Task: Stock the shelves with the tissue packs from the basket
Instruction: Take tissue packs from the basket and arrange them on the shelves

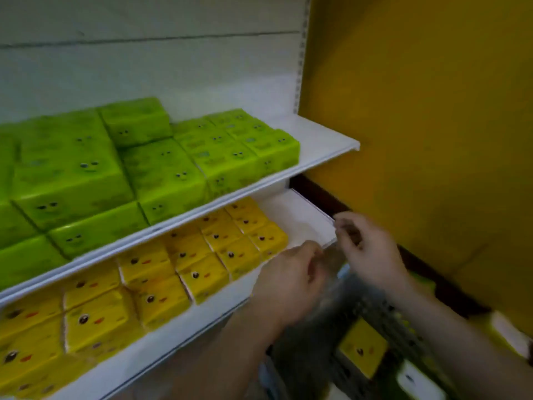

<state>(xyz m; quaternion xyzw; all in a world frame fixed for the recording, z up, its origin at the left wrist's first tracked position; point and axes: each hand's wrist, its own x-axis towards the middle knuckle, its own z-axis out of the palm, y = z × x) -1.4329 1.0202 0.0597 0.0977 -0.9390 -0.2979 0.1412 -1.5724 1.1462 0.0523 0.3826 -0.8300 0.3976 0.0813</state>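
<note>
Working at the right end of the lower shelf (300, 217), your left hand (291, 281) and right hand (366, 246) hover close together, fingers loosely curled; motion blur hides whether either holds a clear wrapper. Left of your left fingers, yellow tissue packs (202, 255) fill the lower shelf in rows. Above them, green tissue packs (161, 168) cover the upper shelf (326, 140). Below your right wrist, the dark basket (383, 319) contains one yellow pack (363, 347).
</note>
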